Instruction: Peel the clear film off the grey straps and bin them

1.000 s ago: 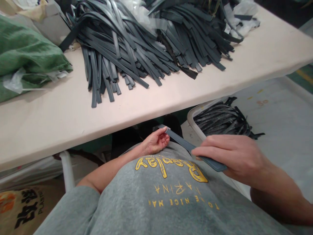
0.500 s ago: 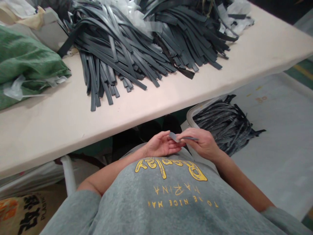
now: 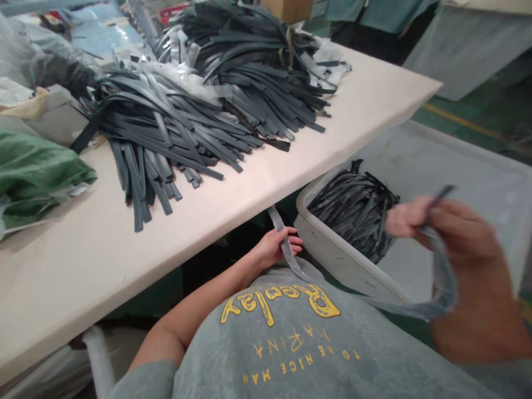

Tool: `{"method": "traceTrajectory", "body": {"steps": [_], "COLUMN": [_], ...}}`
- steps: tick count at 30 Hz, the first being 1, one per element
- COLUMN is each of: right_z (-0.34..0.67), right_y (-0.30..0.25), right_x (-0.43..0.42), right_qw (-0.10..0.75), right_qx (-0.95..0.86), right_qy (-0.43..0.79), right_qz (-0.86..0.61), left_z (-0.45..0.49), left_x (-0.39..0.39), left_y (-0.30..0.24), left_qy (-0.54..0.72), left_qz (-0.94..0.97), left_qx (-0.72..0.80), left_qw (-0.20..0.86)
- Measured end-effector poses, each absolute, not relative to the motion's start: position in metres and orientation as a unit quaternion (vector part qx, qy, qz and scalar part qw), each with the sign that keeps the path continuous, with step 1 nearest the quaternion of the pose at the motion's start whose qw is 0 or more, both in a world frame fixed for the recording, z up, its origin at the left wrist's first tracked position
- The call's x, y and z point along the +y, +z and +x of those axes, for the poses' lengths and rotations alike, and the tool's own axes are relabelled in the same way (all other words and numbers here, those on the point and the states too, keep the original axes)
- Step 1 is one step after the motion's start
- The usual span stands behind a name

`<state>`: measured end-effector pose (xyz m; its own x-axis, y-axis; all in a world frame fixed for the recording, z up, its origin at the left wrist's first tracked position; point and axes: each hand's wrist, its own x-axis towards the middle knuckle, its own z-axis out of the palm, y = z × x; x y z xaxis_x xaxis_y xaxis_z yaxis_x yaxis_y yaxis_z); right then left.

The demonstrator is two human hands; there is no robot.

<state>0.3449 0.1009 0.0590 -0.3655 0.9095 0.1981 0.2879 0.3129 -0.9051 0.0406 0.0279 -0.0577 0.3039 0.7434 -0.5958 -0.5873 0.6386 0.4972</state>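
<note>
A long, thin grey strip (image 3: 287, 254) hangs past the table edge and passes through my left hand (image 3: 272, 248), thumb laid over it and the other fingers loosely curled behind. From there it droops across the front of my shirt and rises to my right hand (image 3: 455, 227). That hand is raised over the white bin, blurred by motion, its fingers closed on the strip with a dark end sticking out above. Inside the bin, left of my right hand, lies a heap of dark strips (image 3: 353, 213).
Two big bunches of dark grey strips (image 3: 166, 133) lie across the pale table (image 3: 199, 221). A green sack (image 3: 37, 172) rests at the left. The white bin (image 3: 469, 160) stands beside the table's right side. A cardboard box (image 3: 286, 10) is at the back.
My right hand has swung away from my left, out to the right over the bin, drawing the strip out long. The view has shifted, showing more of the bin and floor.
</note>
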Motion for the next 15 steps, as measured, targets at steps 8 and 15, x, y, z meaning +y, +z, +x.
{"method": "traceTrajectory", "body": {"steps": [8, 15], "right_z": [0.276, 0.273], "right_y": [-0.005, -0.002], "right_x": [0.118, 0.119], "right_qw": [0.291, 0.410], "right_qx": [-0.483, -0.413], "right_qy": [0.743, 0.761], "right_qz": [-0.361, -0.287], "left_z": [0.075, 0.074], "left_x": [0.024, 0.021], "left_y": [-0.043, -0.036], "left_qy": [0.286, 0.240], "left_qz": [0.325, 0.388], "left_qx": [0.319, 0.313], "left_qw": [0.843, 0.833]}}
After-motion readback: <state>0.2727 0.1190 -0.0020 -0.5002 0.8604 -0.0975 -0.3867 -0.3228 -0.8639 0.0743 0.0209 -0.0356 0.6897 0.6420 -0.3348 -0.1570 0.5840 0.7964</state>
